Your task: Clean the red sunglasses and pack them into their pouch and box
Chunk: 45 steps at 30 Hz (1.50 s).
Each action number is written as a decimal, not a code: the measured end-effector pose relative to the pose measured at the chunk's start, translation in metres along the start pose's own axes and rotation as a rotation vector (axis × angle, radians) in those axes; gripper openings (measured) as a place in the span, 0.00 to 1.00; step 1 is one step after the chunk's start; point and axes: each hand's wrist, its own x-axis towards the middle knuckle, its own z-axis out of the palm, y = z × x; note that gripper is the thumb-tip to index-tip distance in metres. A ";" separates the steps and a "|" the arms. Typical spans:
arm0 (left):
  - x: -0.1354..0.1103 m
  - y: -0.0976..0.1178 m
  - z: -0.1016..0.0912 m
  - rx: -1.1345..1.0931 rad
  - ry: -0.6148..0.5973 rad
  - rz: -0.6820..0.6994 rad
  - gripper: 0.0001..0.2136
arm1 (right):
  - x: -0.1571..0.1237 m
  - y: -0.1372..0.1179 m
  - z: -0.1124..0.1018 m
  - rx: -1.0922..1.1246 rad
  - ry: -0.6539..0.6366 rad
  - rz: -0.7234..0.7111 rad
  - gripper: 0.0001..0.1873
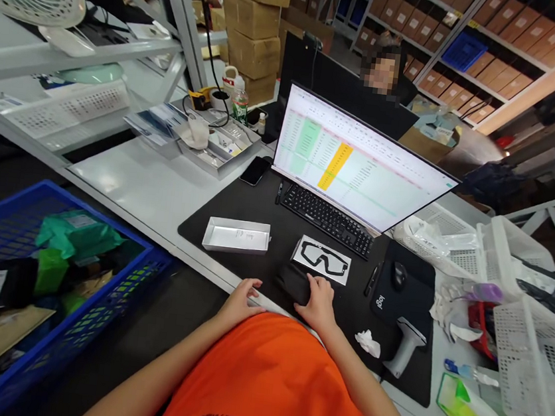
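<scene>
My left hand (240, 303) is at the front edge of the desk, thumb and fingers apart, with nothing in it. My right hand (319, 301) grips the right end of a dark case (295, 283), its thumb on the near side and its fingertips on top. Just behind the case lies a white box lid (322, 260) printed with a black goggle outline. A shallow white open box (237, 237) sits to the left on the black desk mat (201, 219); some small markings show on its inside.
A monitor (358, 157) with a spreadsheet and a keyboard (329, 219) stand behind. To the right are a mouse (399, 275), a barcode scanner (406, 348) and crumpled tissue (367, 342). A phone (255, 170) lies at left. A blue crate (109, 322) of parcels stands lower left. Another person sits beyond the monitor.
</scene>
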 end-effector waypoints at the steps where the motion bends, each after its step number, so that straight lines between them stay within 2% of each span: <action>1: 0.000 0.000 0.000 -0.070 -0.016 -0.033 0.30 | -0.001 0.001 -0.004 0.035 0.012 0.002 0.44; 4: 0.007 0.015 0.007 -0.306 -0.084 -0.051 0.40 | -0.006 -0.001 -0.024 0.205 0.071 -0.021 0.40; 7: 0.019 0.053 0.018 -0.549 -0.165 0.024 0.52 | -0.013 -0.017 -0.051 0.472 0.082 -0.093 0.41; 10: 0.022 0.094 0.024 -0.730 -0.202 0.098 0.49 | -0.020 -0.035 -0.072 0.535 0.082 -0.178 0.44; 12: 0.020 0.114 0.024 -0.809 -0.172 0.133 0.46 | -0.025 -0.039 -0.080 0.526 0.134 -0.196 0.47; 14: 0.016 0.128 0.021 -0.873 -0.132 0.167 0.43 | -0.030 -0.036 -0.084 0.607 0.141 -0.178 0.52; 16: 0.012 0.140 0.019 -1.000 -0.081 0.175 0.41 | -0.035 -0.031 -0.084 0.754 0.034 -0.123 0.55; 17: 0.011 0.146 0.018 -1.092 -0.049 0.163 0.39 | -0.036 -0.030 -0.083 0.822 -0.061 -0.087 0.54; 20: 0.010 0.164 0.017 -1.396 0.060 0.058 0.38 | -0.040 -0.039 -0.075 0.907 -0.344 -0.002 0.37; 22: 0.010 0.173 0.017 -1.493 0.108 -0.006 0.38 | -0.040 -0.051 -0.071 0.863 -0.413 0.028 0.30; 25: 0.009 0.174 0.016 -1.526 0.187 -0.042 0.38 | -0.037 -0.065 -0.070 0.682 -0.438 0.017 0.30; 28: 0.008 0.166 0.012 -1.520 0.308 -0.076 0.36 | -0.037 -0.071 -0.076 0.443 -0.415 -0.109 0.30; 31: 0.007 0.159 0.007 -1.494 0.403 -0.128 0.31 | -0.039 -0.073 -0.083 0.147 -0.359 -0.281 0.24; 33: 0.006 0.156 0.005 -1.469 0.425 -0.153 0.29 | -0.038 -0.074 -0.088 -0.058 -0.326 -0.381 0.20; 38: 0.000 0.153 0.006 -1.406 0.364 -0.178 0.26 | -0.034 -0.071 -0.111 -0.327 -0.275 -0.549 0.16; 45: -0.005 0.166 0.006 -1.371 0.163 -0.145 0.30 | -0.024 -0.081 -0.179 -0.343 -0.247 -0.617 0.19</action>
